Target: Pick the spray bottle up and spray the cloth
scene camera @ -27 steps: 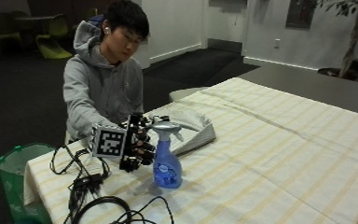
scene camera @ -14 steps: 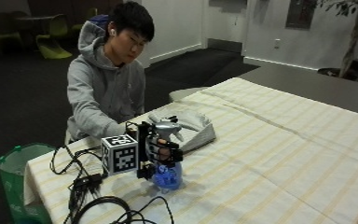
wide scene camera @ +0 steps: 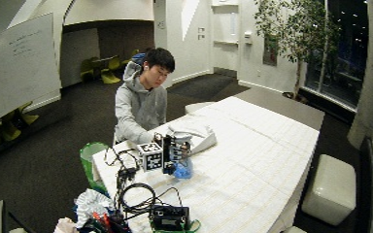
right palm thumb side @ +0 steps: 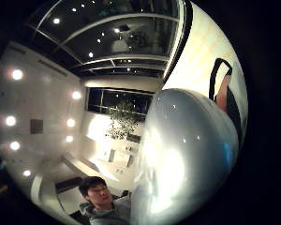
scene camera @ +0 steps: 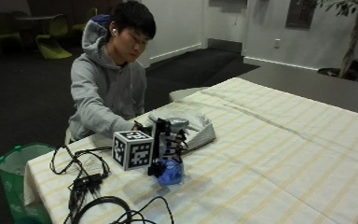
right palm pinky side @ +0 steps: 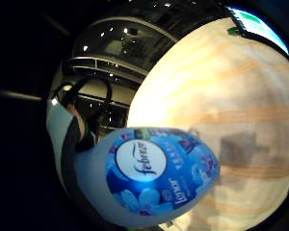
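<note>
I have the hand (scene camera: 167, 147) closed around the bottle (scene camera: 170, 171), which stands on the table (scene camera: 272, 154) just beside the cloth (scene camera: 191, 128). I judge the nozzle should face the cloth before lifting and squeezing.

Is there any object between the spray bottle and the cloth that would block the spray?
Nothing visible does. The spray bottle stands on the striped tablecloth, right hand at it, and the white cloth lies right behind it with no object in the gap.
</note>
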